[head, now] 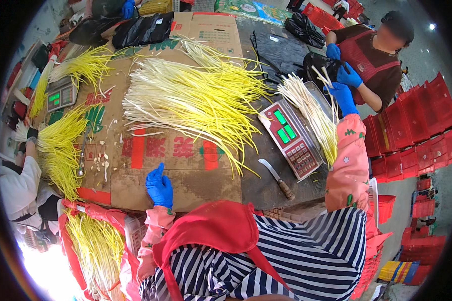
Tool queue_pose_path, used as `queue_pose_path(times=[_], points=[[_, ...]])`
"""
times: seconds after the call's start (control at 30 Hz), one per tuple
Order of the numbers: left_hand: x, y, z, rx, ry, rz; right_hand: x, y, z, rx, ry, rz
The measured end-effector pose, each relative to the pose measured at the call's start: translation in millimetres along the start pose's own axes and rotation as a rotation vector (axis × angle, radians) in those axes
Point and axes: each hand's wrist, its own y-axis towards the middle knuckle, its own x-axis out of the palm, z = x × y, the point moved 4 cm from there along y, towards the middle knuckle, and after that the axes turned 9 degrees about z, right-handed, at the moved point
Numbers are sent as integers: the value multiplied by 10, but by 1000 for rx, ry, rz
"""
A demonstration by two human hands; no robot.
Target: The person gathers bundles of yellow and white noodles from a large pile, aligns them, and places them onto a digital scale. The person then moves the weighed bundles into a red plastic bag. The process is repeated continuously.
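My right hand (342, 97), in a blue glove, grips a few pale stalks (325, 81) above the digital scale (294, 138). A bundle of blanched garlic chives (305, 107) lies across the scale's pan, and its lit green displays face me. My left hand (159, 186), gloved in blue too, is over the near part of the cardboard (199, 188) with nothing in it, its thumb apart from the fingers. Beyond it spreads a large heap of blanched garlic chives (188, 94), white stems to the left and yellow leaves to the right.
A curved knife (277, 178) with a wooden handle lies beside the scale. At right, a co-worker (373, 60) handles a black plastic bag (318, 67). Another person (26, 180) touches chives at left. A lined basket (126, 240) of chives stands at near left; red crates (414, 120) line the right.
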Motion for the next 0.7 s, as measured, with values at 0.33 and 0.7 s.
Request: queue_pose_path(times=[0.33,0.7], points=[[-64,20,26,-90,-84,16,-885,725,-290,47,417,-17],[-287,8,114,-221,-273,110,853,779,-3919,-639,538,-225]])
